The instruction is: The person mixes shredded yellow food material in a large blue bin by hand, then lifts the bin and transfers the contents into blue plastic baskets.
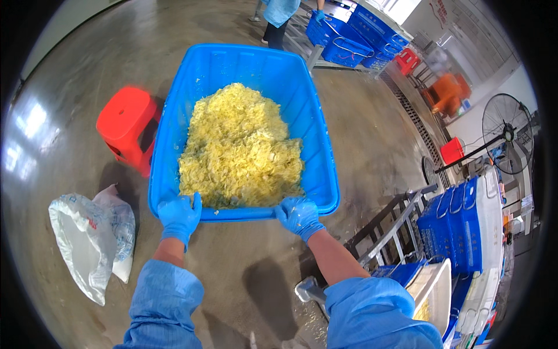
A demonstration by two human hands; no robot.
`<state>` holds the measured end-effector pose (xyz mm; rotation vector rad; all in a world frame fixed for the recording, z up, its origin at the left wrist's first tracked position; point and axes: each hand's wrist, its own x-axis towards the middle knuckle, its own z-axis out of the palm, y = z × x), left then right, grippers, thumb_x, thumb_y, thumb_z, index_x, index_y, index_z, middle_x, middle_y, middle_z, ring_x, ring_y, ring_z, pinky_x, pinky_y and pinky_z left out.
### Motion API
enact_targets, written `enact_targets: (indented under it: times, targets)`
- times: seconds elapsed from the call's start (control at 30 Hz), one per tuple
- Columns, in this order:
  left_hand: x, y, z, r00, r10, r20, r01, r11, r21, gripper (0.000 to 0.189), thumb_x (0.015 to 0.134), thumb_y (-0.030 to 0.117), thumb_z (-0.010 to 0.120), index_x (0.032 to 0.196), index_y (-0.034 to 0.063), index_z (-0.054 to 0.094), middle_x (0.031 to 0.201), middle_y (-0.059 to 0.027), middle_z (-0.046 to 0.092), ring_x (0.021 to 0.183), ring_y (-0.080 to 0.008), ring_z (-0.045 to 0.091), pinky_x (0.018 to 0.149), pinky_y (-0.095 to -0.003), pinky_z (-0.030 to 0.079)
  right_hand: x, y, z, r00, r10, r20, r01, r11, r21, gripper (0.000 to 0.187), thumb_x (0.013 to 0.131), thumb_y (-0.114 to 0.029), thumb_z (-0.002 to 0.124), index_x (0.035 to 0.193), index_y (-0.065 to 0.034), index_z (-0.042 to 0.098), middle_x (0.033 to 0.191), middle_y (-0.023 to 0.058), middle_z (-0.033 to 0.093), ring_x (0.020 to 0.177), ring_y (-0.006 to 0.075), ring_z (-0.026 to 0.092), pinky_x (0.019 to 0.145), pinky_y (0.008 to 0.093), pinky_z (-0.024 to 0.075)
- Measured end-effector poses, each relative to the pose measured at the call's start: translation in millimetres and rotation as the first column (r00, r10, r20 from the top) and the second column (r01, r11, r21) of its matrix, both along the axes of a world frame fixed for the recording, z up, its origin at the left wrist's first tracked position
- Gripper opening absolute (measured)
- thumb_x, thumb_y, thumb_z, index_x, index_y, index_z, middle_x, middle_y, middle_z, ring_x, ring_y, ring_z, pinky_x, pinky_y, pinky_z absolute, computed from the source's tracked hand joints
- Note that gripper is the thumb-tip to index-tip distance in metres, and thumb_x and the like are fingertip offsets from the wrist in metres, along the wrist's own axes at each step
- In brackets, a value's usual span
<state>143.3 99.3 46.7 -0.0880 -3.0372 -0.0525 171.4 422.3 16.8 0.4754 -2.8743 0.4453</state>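
Observation:
Before me stands a large blue plastic tub [244, 65] with a heap of yellow shredded vegetable [239, 148] in it, possibly cabbage. My left hand [180, 213], in a blue disposable glove, grips the near rim close to the left corner. At the right end of that same rim my right hand [300, 213], also gloved, is closed over the edge. The fingers of both hands are partly hidden by the rim. A few shreds stick to the tub's walls and rim.
Left of the tub are a red plastic stool [126, 113] and an open white woven sack [83, 244]. At right, blue crates [453, 227] stand by a metal rack [396, 235]. Beyond are a pedestal fan [507, 131], more blue crates [344, 43] and a co-worker [279, 13] gripping one.

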Motion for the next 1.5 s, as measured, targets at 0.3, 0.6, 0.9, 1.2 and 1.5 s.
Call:
enact_targets:
  times: [0.3, 0.6, 0.9, 1.2, 1.5]
  targets:
    - [-39.8, 11.1, -17.8, 0.984, 0.045, 0.17, -0.041, 0.999, -0.027, 0.052, 0.092, 0.042, 0.045, 0.059, 0.0063, 0.064, 0.059, -0.016, 0.061, 0.051, -0.0342, 0.057, 0.05, -0.0502, 0.041, -47.5, 12.0, -16.3, 0.998, -0.003, 0.067, -0.002, 0.998, 0.06, 0.034, 0.08, -0.041, 0.06, 0.059, -0.0145, 0.055, 0.06, 0.0092, 0.057, 0.053, 0.0286, 0.058, 0.048, 0.0428, 0.0433]
    - [-75.9, 34.9, -30.1, 0.973, 0.075, 0.22, -0.077, 0.997, 0.003, 0.056, 0.093, 0.044, 0.039, 0.058, 0.0076, 0.065, 0.059, -0.0151, 0.061, 0.052, -0.0328, 0.058, 0.05, -0.0477, 0.043, -98.5, 36.4, -26.9, 0.986, -0.003, 0.165, -0.001, 1.0, 0.02, 0.036, 0.077, -0.045, 0.062, 0.057, -0.0146, 0.059, 0.06, 0.0078, 0.06, 0.054, 0.0278, 0.059, 0.047, 0.0425, 0.0435]
    - [-100.4, 56.1, -22.0, 0.937, 0.109, 0.332, -0.107, 0.994, -0.025, 0.056, 0.094, 0.043, 0.039, 0.06, 0.0082, 0.065, 0.062, -0.0152, 0.063, 0.053, -0.0323, 0.059, 0.05, -0.0469, 0.045, -138.3, 56.9, -22.3, 0.953, -0.013, 0.302, -0.013, 0.996, 0.084, 0.041, 0.078, -0.049, 0.059, 0.058, -0.0127, 0.061, 0.064, 0.0103, 0.063, 0.058, 0.0304, 0.06, 0.051, 0.0439, 0.0454]
    - [-123.3, 54.6, -52.9, 0.984, 0.038, 0.176, -0.052, 0.995, 0.081, 0.045, 0.091, 0.036, 0.049, 0.059, 0.0077, 0.065, 0.061, -0.0155, 0.062, 0.051, -0.0334, 0.059, 0.046, -0.0459, 0.043, -180.0, 61.9, -29.8, 0.914, -0.024, 0.405, -0.034, 0.99, 0.136, 0.046, 0.08, -0.052, 0.052, 0.06, -0.0123, 0.063, 0.065, 0.0112, 0.062, 0.062, 0.0326, 0.061, 0.054, 0.0471, 0.0447]
    - [-145.7, 67.5, -88.6, 0.943, 0.156, 0.293, -0.162, 0.987, -0.002, 0.045, 0.09, 0.038, 0.05, 0.059, 0.0081, 0.064, 0.059, -0.0161, 0.061, 0.049, -0.0329, 0.058, 0.046, -0.046, 0.042, -218.2, 69.8, -64.3, 0.889, 0.011, 0.458, -0.081, 0.988, 0.132, 0.049, 0.079, -0.056, 0.053, 0.061, -0.0116, 0.064, 0.065, 0.0125, 0.062, 0.061, 0.0304, 0.061, 0.052, 0.0445, 0.0459]
